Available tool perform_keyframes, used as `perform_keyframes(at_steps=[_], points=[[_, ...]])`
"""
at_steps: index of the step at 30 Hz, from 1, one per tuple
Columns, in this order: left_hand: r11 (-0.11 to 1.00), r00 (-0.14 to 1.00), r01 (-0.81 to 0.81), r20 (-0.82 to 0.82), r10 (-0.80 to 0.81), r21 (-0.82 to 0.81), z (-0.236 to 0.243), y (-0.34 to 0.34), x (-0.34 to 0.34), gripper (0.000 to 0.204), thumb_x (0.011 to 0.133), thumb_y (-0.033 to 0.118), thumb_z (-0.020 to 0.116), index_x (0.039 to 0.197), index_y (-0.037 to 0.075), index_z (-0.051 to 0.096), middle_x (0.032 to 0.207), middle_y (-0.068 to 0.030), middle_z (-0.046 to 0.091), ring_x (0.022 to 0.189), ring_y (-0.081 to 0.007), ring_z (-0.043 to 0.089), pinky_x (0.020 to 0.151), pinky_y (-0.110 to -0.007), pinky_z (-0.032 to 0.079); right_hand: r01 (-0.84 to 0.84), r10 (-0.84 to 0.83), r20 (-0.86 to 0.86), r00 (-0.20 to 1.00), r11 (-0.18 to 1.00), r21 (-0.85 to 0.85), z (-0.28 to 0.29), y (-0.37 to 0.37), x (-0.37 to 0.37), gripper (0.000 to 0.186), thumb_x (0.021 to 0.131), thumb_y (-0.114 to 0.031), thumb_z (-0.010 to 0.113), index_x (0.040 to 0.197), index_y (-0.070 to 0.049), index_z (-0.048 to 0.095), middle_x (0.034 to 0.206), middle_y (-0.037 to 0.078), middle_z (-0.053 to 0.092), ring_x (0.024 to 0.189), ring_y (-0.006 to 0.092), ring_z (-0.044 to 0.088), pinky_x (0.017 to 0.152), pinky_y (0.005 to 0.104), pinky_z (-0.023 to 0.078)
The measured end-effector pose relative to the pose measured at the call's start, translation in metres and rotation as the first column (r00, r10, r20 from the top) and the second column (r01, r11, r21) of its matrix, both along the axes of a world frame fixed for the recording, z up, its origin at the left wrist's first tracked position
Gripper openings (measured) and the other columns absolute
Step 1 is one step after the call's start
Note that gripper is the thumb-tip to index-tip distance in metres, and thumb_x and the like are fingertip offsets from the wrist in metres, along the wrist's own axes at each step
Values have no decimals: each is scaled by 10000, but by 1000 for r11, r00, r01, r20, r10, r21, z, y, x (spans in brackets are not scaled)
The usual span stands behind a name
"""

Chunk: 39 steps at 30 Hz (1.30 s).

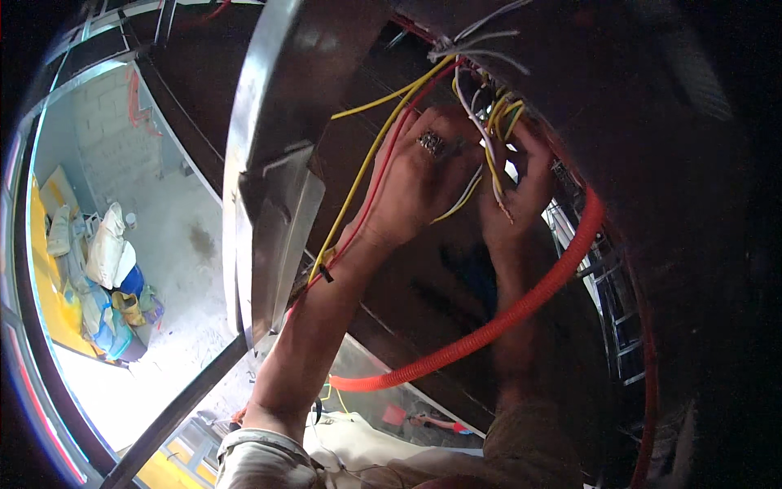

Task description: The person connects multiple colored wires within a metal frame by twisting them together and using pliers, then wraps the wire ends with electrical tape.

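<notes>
Both my hands are raised among loose electrical wires beside a dark panel. My left hand [419,167], with a chunky ring on one finger, is closed, and short yellow and white wire ends [460,200] stick out below its fingers. My right hand [525,183] is closed around a bunch of yellow and white wires [494,138], and a stripped end hangs near its thumb. Its fingertips are partly in shadow. A long yellow wire [364,175] and a red wire [383,186] run down along my left forearm. Several grey wires [489,49] fan out above my hands.
An orange corrugated conduit [481,346] curves beneath my right forearm. A metal stud [269,147] stands close on my left, with a bent metal bracket [285,236]. Far below are the concrete floor [191,244] and piled bags [106,253]. A person's arm [444,424] shows low down.
</notes>
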<state>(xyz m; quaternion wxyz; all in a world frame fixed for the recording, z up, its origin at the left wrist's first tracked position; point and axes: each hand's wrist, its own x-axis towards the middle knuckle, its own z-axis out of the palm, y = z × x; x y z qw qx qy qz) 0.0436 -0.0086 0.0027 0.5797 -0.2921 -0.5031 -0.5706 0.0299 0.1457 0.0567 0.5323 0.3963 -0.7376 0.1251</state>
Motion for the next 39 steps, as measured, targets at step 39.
perform_keyframes(at_steps=[39], points=[[907, 916, 385, 52, -399, 170, -1, 1, 9, 178, 893, 14, 646, 1071, 10, 642, 1060, -101, 595, 1008, -207, 568, 908, -316, 426, -387, 412, -38, 910, 817, -427, -17, -53, -24, 285, 868, -210, 752, 1042, 5, 684, 1021, 116, 706, 905, 242, 668, 795, 363, 515]])
